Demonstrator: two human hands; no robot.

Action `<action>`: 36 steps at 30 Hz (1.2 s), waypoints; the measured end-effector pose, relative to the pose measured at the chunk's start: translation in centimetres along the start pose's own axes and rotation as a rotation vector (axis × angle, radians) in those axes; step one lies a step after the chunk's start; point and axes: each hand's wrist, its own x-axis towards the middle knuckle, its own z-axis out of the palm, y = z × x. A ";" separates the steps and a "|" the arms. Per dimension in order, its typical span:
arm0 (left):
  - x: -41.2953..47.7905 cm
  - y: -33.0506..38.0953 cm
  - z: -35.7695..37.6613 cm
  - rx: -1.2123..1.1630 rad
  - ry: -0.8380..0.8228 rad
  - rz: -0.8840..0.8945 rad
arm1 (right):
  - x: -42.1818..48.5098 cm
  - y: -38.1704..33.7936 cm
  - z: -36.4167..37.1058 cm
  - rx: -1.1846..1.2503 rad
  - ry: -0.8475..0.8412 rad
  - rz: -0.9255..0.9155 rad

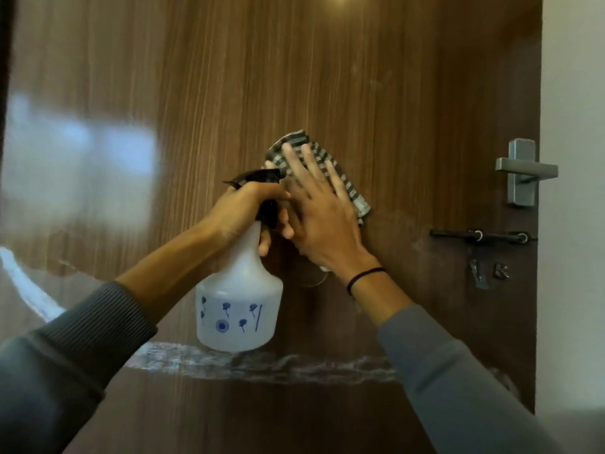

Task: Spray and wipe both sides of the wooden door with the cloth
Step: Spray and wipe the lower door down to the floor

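Centrally, right hand (322,221) presses cloth (352,188), left hand (244,208) grips bottle (240,290), handle (523,170) apart

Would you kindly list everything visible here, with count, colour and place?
wooden door: one, brown, fills the view, wet streak low down.
spray bottle: one, white with blue print, black trigger, centre.
cloth: one, dark-and-white checked, flat against the door, centre.
lever handle: one, grey, door's right edge.
sliding bolt: one, dark, below the lever handle.
wall: one, white, far right.
wristband: one, black, right wrist.
left hand: one, grips the spray bottle.
right hand: one, straight fingers press the cloth.
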 end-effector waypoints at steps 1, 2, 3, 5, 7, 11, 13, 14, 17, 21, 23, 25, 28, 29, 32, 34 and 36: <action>0.4 -0.1 0.2 0.005 -0.001 -0.012 | -0.4 1.4 -0.3 0.003 0.014 0.044; 0.9 -0.3 0.4 0.010 -0.002 -0.029 | -1.1 2.9 -0.6 0.001 0.032 0.119; 1.2 -0.5 0.6 0.013 -0.004 -0.045 | -1.8 4.4 -0.9 0.006 0.055 0.209; 1.9 -1.2 1.0 0.008 -0.013 -0.061 | -3.7 6.9 -1.5 0.034 0.092 0.395; 2.3 -1.7 1.4 0.000 -0.017 -0.063 | -5.3 7.7 -1.8 0.067 0.125 0.530; 2.9 -2.5 2.1 -0.015 -0.008 -0.029 | -7.3 7.1 -1.3 0.043 0.157 0.520; 3.1 -2.6 2.2 -0.016 -0.010 -0.022 | -8.2 7.0 -1.2 0.028 0.145 0.480; 3.1 -2.7 2.2 -0.008 -0.012 -0.019 | -8.7 7.0 -1.1 0.016 0.131 0.459; 3.0 -2.9 2.3 0.004 -0.013 -0.001 | -10.3 6.8 -1.5 0.009 0.071 0.384; 2.8 -2.9 2.4 0.020 -0.016 -0.007 | -12.8 6.9 -2.1 0.024 -0.011 0.288; 2.7 -2.8 2.4 0.028 -0.014 -0.012 | -13.8 7.0 -2.4 0.032 -0.053 0.261; 2.7 -2.7 2.5 0.027 -0.014 -0.015 | -14.5 7.0 -2.8 0.041 -0.086 0.245; 2.6 -2.6 2.5 0.022 -0.009 -0.014 | -15.1 6.9 -3.4 0.038 -0.121 0.206; 2.5 -2.6 2.6 0.025 -0.010 -0.013 | -15.4 6.9 -3.6 0.037 -0.139 0.189; 2.4 -2.5 2.7 0.031 -0.015 -0.009 | -16.7 6.5 -4.0 0.030 -0.206 0.116; 2.3 -2.4 2.7 0.020 -0.017 -0.014 | -17.7 6.4 -4.2 0.019 -0.238 0.083; 2.2 -2.3 2.7 0.014 -0.016 -0.017 | -18.3 6.4 -4.3 0.013 -0.252 0.066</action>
